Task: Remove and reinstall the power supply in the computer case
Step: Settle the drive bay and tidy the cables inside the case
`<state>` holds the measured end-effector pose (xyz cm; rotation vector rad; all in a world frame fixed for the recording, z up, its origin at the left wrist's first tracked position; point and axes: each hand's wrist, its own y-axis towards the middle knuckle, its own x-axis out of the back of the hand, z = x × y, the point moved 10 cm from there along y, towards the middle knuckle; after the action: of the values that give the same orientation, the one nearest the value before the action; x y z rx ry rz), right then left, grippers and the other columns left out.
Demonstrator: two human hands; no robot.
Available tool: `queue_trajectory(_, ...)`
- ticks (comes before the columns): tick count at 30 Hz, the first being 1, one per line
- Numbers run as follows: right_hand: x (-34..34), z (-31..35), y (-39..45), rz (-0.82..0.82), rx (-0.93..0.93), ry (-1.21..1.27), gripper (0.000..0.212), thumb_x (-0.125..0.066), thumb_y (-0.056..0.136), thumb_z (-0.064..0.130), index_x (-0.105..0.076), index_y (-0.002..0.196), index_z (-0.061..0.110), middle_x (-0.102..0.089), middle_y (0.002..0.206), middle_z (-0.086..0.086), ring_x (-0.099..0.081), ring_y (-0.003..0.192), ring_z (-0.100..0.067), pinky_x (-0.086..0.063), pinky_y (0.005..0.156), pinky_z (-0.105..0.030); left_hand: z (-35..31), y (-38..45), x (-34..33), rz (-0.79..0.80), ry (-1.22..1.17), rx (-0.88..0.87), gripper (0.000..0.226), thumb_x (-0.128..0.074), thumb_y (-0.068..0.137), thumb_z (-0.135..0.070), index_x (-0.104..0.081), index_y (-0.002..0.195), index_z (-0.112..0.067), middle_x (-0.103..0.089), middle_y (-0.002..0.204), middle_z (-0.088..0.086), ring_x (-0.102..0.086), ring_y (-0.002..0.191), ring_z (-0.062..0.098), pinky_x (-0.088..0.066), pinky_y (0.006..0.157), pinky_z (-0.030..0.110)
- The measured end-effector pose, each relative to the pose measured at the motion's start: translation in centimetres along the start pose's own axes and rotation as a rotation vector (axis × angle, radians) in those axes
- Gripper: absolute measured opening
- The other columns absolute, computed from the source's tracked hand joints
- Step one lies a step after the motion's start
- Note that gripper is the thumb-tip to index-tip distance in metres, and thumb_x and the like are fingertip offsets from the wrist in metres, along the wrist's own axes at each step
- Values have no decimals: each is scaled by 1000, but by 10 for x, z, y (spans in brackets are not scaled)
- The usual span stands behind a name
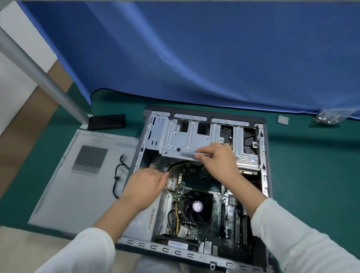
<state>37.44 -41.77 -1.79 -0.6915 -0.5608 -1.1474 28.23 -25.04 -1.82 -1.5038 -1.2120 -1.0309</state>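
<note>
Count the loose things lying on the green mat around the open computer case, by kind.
Side panel: 1
Black cable: 1
Black bar: 1
Small square chip: 1
Bag of screws: 1
Total: 5

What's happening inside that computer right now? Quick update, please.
Both hands inside the open case. Right hand fingers at the drive cage edge; left hand blurred, beside the cables. Power supply not identifiable.

Even, bright light; edges bowed; left hand [145,181] seemingly motion-blurred.
</note>
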Motion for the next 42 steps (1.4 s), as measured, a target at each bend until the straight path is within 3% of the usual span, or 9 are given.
queue_trajectory(5,-15,25,1,-115,148,-158,21,-57,93,38,-71,109,35,-46,91,10,-37,94,-17,-23,76,-29,-4,4,-3,-60,101,-6,47,-29,101,-35,-51,61,-23,-58,61,-3,-55,59,18,-45,74,33)
queue_trajectory(12,-13,31,-16,-179,211,-144,21,-62,91,25,-72,109,29,-54,95,2,-43,95,-24,-35,84,-38,-8,0,1,-100,69,-46,45,-44,98,-28,-58,57,-16,-61,57,1,-56,57,23,-46,72,35)
queue_trajectory(18,-21,54,-22,-145,216,-266,28,-60,90,20,-66,118,20,-53,104,-4,-42,101,-26,-37,87,-40,7,-4,27,-208,-338,-116,27,-45,98,-28,-69,99,-15,-66,94,-6,-56,94,10,-40,82,17)
queue_trajectory(22,-38,77,-20,-84,227,-293,33,-57,92,16,-61,125,13,-53,99,-7,-49,95,-25,-43,85,-40,108,-11,42,-350,-599,256,25,-43,98,-32,-62,108,-19,-60,100,-11,-56,95,9,-42,82,18)
queue_trajectory(26,-55,83,-13,-18,169,-341,34,-53,96,23,-58,128,13,-52,98,-5,-52,94,-24,-45,85,-37,200,-13,-37,117,-713,767,31,-50,97,-27,-63,98,1,-64,92,13,-63,91,30,-43,75,27)
queue_trajectory(31,-56,80,-13,-25,151,-330,31,-53,95,20,-60,125,13,-53,96,-5,-51,93,-23,-45,82,-34,171,-23,-98,357,-1326,1059,36,-52,97,-33,-50,78,-3,-45,50,12,-29,36,11,-38,44,18)
queue_trajectory(35,-56,79,-16,-24,167,-350,35,-58,93,24,-59,126,14,-53,97,-5,-50,94,-22,-40,84,-30,167,-16,-109,205,-1468,1198,53,-57,94,-31,-48,130,7,-56,75,21,-38,54,22,-39,53,24)
queue_trajectory(40,-56,76,-15,-17,150,-307,37,-55,93,34,-57,128,19,-52,101,0,-47,100,-17,-35,88,-26,173,-16,-104,28,-1609,1265,24,-42,99,-11,-54,79,-13,-48,58,-1,-35,26,7,-25,32,12)
queue_trajectory(42,-56,75,-14,10,139,-295,38,-52,95,35,-55,130,20,-50,102,2,-46,103,-17,-37,91,-28,179,-16,-85,-90,-1596,1181,25,-35,98,-6,-55,86,-14,-42,63,0,-44,42,11,-33,43,19)
